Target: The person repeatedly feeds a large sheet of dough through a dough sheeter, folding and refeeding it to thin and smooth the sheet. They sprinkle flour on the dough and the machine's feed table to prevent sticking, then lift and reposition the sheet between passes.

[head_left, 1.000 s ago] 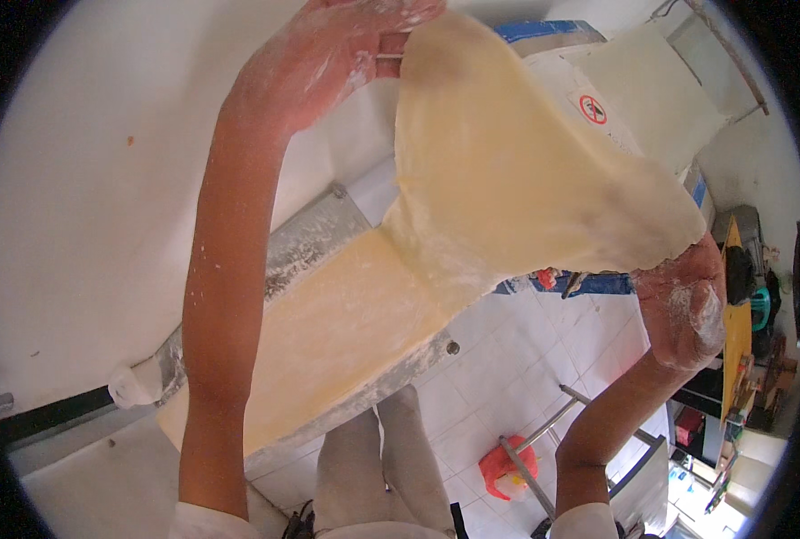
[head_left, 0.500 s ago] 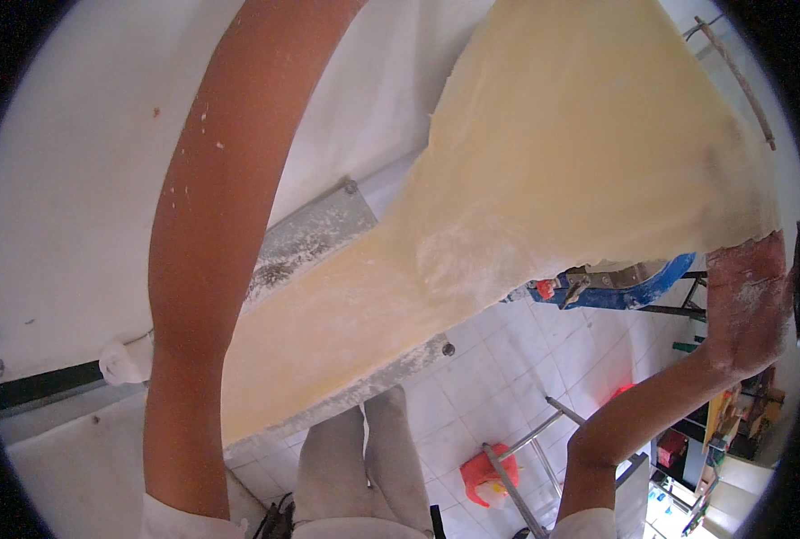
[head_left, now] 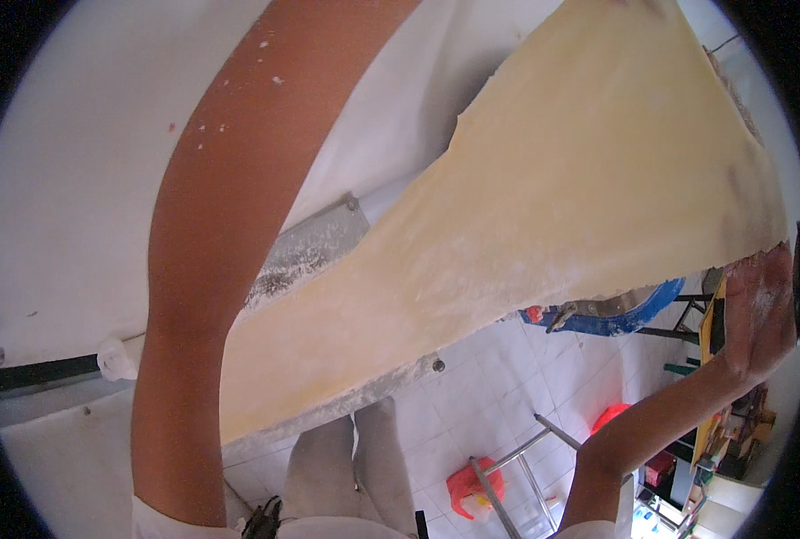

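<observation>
I see a broad white work surface (head_left: pixel 76 180) filling the left and upper part of the view, dusted with flour near its metal edge (head_left: pixel 315 247). Across it runs a large pale yellow dough sheet (head_left: pixel 544 207), its lower end lying flat along the table edge and its upper end lifted high and spread wide to the right. My left forearm (head_left: pixel 211 269) rises steeply out of the top of the picture, so the left hand is out of sight. My right hand (head_left: pixel 760 305), floury, sits at the sheet's lower right corner, gripping that edge. Below, the tiled floor (head_left: pixel 472 404) shows a blue tub (head_left: pixel 629 314) and a red bag (head_left: pixel 472 485).
</observation>
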`<action>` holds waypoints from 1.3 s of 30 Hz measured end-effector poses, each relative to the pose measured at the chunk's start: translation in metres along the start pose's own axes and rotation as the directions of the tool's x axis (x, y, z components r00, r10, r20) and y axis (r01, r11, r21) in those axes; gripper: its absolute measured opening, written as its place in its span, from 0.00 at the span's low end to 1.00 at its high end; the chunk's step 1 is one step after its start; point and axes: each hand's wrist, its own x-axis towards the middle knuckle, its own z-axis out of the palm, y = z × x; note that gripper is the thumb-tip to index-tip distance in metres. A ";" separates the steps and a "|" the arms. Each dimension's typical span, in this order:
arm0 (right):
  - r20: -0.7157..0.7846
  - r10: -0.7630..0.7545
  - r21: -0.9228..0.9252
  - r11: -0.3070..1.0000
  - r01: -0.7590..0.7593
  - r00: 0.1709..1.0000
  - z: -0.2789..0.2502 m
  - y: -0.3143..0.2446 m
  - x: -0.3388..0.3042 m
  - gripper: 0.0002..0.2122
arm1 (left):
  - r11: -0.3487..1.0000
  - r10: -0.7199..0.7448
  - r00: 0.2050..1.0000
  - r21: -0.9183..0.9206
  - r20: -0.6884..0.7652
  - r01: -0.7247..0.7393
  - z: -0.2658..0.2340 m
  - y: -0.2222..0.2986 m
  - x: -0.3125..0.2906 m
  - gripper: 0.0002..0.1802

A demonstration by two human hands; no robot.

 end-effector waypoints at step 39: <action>-0.226 0.400 0.339 0.887 -0.314 0.888 0.229 0.041 -0.167 0.27 | 0.799 -0.590 0.808 -0.141 0.005 0.584 -0.041 0.005 -0.204 0.26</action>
